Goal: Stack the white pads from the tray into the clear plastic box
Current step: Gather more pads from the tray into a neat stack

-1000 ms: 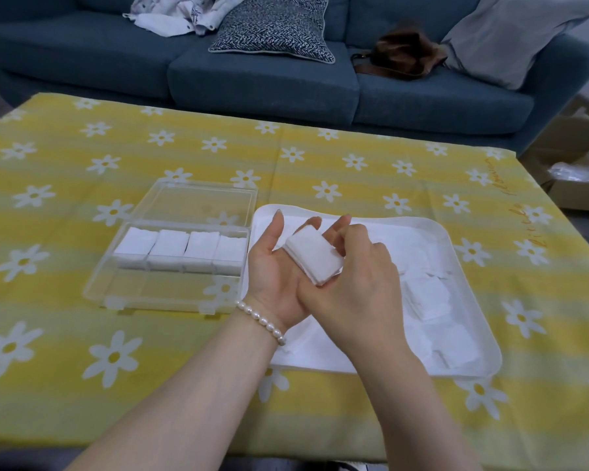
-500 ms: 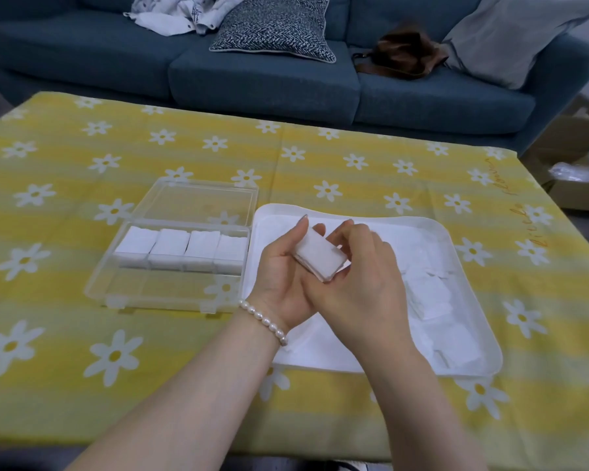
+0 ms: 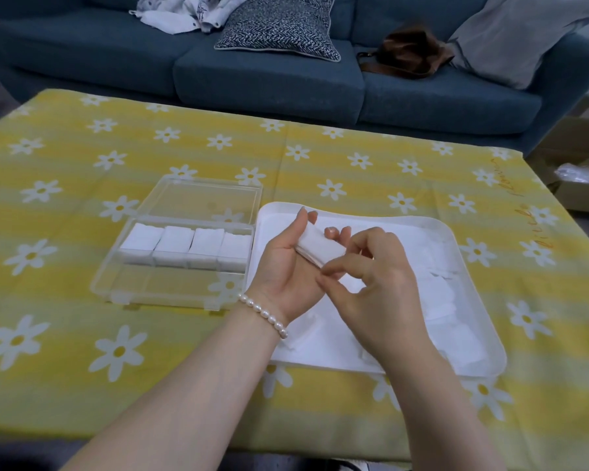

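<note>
My left hand [image 3: 286, 266] holds a small stack of white pads [image 3: 320, 246] between thumb and fingers, above the left part of the white tray [image 3: 470, 266]. My right hand [image 3: 378, 283] hovers just in front of the stack with fingers curled; thumb and forefinger meet at the stack's near corner. Loose white pads [image 3: 439, 297] lie in the tray's right half. The clear plastic box [image 3: 170, 283] sits left of the tray, lid open, with a row of several pad stacks [image 3: 184, 248] across its middle.
A yellow daisy-print cloth [image 3: 82, 334] covers the table. Behind the table runs a blue sofa [image 3: 269, 79] with a patterned cushion, clothes and a brown bag. Cardboard boxes [image 3: 585, 195] stand at the right edge.
The pad stack has turned from lying flat in my left palm to being held on edge between thumb and fingers. My right hand has slid down off its top to its near corner.
</note>
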### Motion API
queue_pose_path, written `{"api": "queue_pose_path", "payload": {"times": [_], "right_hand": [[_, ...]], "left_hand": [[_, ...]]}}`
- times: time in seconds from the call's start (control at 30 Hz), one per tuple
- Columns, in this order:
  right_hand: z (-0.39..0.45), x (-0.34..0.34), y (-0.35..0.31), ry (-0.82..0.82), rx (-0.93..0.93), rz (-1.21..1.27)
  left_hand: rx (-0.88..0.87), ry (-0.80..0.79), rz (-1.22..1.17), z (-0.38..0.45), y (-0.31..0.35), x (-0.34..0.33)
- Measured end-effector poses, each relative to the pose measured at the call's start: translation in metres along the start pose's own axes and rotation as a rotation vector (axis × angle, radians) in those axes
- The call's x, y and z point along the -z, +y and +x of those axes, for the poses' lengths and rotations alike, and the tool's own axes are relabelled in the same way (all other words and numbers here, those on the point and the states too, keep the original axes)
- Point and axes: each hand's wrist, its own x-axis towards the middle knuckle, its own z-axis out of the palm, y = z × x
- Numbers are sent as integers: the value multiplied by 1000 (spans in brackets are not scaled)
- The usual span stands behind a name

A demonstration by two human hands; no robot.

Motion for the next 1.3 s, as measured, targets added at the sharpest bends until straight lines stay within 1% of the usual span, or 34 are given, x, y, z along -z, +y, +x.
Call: {"api": "queue_pose_path", "payload": {"times": [0.2, 0.43, 0.6, 0.77, 0.9, 1.17, 1.3], "right_hand": [[1, -2, 2, 44, -40, -12], [1, -1, -1, 14, -39, -55], [3, 1, -3, -6, -48, -83], [5, 2, -6, 15, -51, -66], [5, 2, -8, -14, -53, -78], [7, 9, -9, -5, 13, -123], [7, 12, -8, 19, 72, -151]], "left_hand": [[8, 9, 22, 0, -1, -2], [11, 61, -8, 0, -2, -4], [24, -27, 13, -2, -4, -2], [11, -25, 7, -2, -7, -4], [30, -5, 40, -4, -6, -7], [18, 2, 98, -2, -5, -8], [-15, -22, 55, -2, 0, -7]]}}
